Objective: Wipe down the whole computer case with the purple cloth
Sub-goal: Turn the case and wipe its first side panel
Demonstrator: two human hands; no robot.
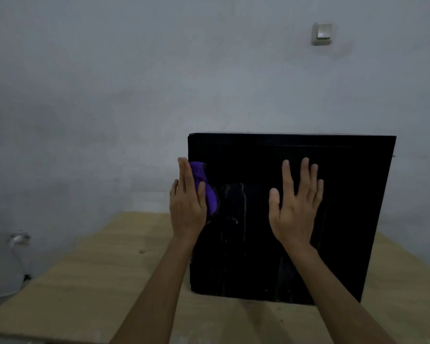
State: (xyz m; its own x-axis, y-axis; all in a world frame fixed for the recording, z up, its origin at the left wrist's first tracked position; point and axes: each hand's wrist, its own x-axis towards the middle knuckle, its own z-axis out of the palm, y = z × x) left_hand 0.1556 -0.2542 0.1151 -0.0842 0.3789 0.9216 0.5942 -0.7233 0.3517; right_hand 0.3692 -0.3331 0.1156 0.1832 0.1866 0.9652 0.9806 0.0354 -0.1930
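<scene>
Black computer case (333, 219) upright on the desk (90, 269), at about 3 o'clock of centre. Purple cloth (206, 187) pressed to the case's left edge under the left hand (188, 202), fingers straight and together, thumb over the cloth. Right hand (296, 204) flat on the near panel, fingers spread, bracing. Best done with long overlapping strokes toward 6 o'clock, steady pressure, brace kept firm against tipping.

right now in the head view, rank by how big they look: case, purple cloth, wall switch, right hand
1. case, by far the largest.
2. right hand, flat on the case.
3. purple cloth, though the left hand covers part of it, so its full size is unsure.
4. wall switch, smallest, but it is farther from the camera.
</scene>
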